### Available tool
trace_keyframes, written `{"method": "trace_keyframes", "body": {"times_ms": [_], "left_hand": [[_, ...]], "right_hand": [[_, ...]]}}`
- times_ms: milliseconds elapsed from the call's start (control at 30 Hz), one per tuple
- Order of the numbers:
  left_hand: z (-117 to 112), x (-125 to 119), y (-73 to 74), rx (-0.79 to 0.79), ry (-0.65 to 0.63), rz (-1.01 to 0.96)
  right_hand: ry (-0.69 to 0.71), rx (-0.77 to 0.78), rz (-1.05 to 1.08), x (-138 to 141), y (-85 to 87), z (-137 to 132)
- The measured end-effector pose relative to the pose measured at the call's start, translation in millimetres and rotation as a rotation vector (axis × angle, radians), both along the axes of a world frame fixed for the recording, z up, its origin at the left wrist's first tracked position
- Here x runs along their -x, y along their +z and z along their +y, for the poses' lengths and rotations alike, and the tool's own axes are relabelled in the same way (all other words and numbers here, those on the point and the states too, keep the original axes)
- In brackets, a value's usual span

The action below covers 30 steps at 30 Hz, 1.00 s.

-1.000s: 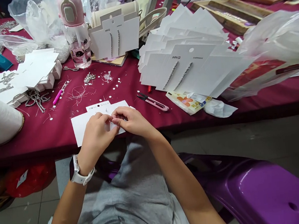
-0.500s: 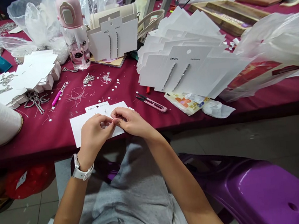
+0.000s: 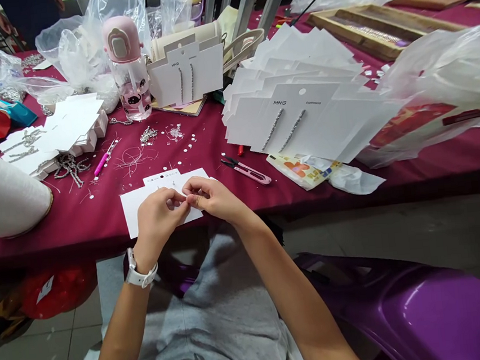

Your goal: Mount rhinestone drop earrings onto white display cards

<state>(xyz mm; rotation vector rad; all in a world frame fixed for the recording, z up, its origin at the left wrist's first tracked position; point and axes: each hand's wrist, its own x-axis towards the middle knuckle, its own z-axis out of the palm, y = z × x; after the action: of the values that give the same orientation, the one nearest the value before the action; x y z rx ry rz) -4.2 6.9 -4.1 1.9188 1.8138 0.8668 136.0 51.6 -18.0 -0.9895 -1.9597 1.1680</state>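
Observation:
Fingertips of my left hand and my right hand meet in a pinch above a white earring card at the table's front edge. Whatever they pinch is too small or too hidden to make out. The card's tab with a dark hole and small print points away from me, and a tiny metal bit shows near its centre. Both hands cover much of the card's near part. To the right of my hands lies a pair of pink thread snips, blades pointing left.
Fanned-out earring cards stand at the right, near a plastic bag. Behind are a pink-lidded bottle and a displayed earring card. On the left are a card stack, a magenta-handled tool and a white roll.
The camera view has shifted slightly, so the table's things appear a little further right and lower. Both hands keep their pinch over the card, with hardly any visible movement.

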Motion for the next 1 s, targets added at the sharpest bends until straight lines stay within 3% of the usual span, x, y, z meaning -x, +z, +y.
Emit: {"method": "trace_keyframes", "body": {"times_ms": [233,367,500,667,867,1000], "left_hand": [[-0.8,0.7,0.4,-0.003,-0.008,0.02],[0.2,1.6,1.7,0.031,-0.019,-0.022],[1.1,3.3,1.8,0.062,0.008,-0.066],[1.1,5.1,-0.8,0.035,0.002,-0.108],[0.9,6.4,-2.7,0.011,0.011,-0.065],[0.8,7.0,-2.4,0.016,0.002,-0.068]], "right_hand": [[-0.042,0.069,0.056,1.9,-0.9,1.8],[-0.139,0.092,0.236,2.8,-2.0,-0.5],[-0.218,-0.016,0.385,-0.6,-4.5,-5.3],[-0.121,-0.265,0.148,-3.8,-2.6,-14.7],[-0.136,-0.491,-0.078,2.3,-6.3,-17.7],[-0.166,-0.556,-0.137,4.2,-8.9,-17.6]]}}
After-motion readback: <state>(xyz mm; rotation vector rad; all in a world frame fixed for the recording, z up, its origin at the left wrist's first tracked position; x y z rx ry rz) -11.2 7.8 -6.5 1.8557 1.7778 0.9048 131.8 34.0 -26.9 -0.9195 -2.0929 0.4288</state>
